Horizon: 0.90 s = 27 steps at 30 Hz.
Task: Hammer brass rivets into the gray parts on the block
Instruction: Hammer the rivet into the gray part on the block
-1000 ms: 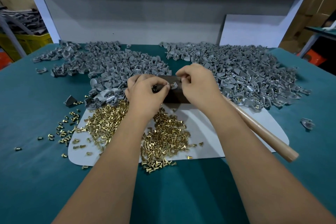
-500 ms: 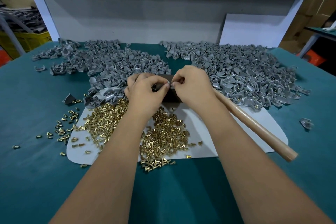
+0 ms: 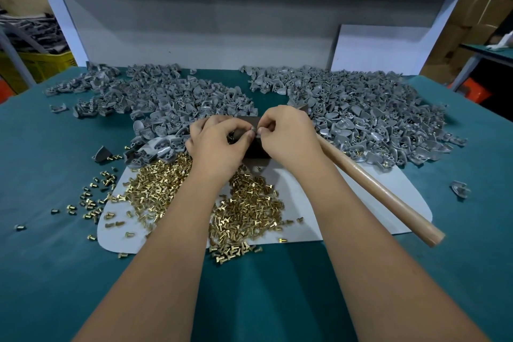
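- Far left of the grip, a loose heap of gray parts [image 3: 166,97] lies on the green table [image 3: 41,203]; a second, larger heap [image 3: 374,111] lies to its right.
- Just below and left of the grip, brass rivets [image 3: 155,189] are spread over a white sheet [image 3: 347,203], with some spilled onto the table beyond its left edge.
- The left hand [image 3: 219,144] has its fingers curled, thumb and forefinger pinching a small gray part at the meeting point of both hands, over the dark block [image 3: 256,151].
- The pinched piece [image 3: 254,130] is mostly hidden by fingertips; whether a rivet already sits in it cannot be told.
- The right hand [image 3: 286,136] pinches the same small piece from the other side, fingers curled tight.
- The hammer, seen by its wooden handle [image 3: 383,191], runs from under the right wrist out to the lower right; whether the palm traps it or it only lies there cannot be told.
- The step looks like seating a rivet in the part on the block. To do it well, I would set the rivet square in its hole and rest the part flat on the block before any blow.
- Keep the left fingertips low on the part and clear of the rivet head; a tilted rivet would likely bend or skip away.
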Each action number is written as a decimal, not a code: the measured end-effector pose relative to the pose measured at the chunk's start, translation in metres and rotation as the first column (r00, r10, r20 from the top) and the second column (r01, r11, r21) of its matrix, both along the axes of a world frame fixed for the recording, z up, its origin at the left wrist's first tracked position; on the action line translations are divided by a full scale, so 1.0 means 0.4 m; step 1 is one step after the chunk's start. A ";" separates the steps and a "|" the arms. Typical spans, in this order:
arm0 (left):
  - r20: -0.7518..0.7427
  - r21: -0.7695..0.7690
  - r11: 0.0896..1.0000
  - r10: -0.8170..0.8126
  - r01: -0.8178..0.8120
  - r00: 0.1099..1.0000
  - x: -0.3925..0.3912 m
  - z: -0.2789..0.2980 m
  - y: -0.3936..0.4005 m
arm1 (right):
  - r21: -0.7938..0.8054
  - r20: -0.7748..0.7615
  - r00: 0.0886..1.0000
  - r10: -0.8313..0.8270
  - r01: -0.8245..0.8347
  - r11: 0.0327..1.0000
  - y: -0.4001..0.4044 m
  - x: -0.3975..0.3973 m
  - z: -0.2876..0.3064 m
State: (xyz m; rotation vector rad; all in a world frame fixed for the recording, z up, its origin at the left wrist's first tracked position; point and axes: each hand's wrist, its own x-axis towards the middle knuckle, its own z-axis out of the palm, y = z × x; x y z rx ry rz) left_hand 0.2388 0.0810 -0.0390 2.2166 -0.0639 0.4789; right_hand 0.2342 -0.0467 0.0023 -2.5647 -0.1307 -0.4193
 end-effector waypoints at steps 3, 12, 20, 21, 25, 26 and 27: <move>0.003 0.010 1.000 0.004 -0.004 1.000 0.003 0.000 0.000 | 0.055 0.010 1.000 0.013 -0.013 0.998 0.000 0.005 0.002; -0.002 -0.017 1.000 0.003 -0.003 1.000 0.001 -0.002 -0.003 | 0.143 -0.004 0.998 -0.060 0.060 0.988 0.011 0.001 -0.006; -0.010 -0.012 1.000 0.001 -0.001 1.000 -0.001 0.000 -0.005 | 0.054 -0.121 0.992 -0.038 0.045 0.998 0.017 -0.009 0.033; -0.013 -0.016 1.000 -0.002 0.002 1.000 -0.001 0.001 -0.005 | 0.032 -0.130 0.991 -0.023 0.027 0.999 0.017 -0.014 0.033; -0.032 -0.069 0.997 -0.024 0.021 0.999 -0.001 0.001 -0.001 | 0.116 0.003 1.000 0.000 0.000 0.993 -0.022 -0.044 0.048; -0.037 -0.088 0.996 -0.030 0.027 0.999 -0.001 0.000 -0.001 | 0.135 0.062 0.997 -0.054 0.045 0.990 -0.042 -0.053 0.053; -0.039 -0.104 0.994 -0.034 0.030 0.999 -0.001 -0.001 -0.002 | 0.122 0.106 0.986 -0.126 0.113 0.986 -0.066 -0.062 0.055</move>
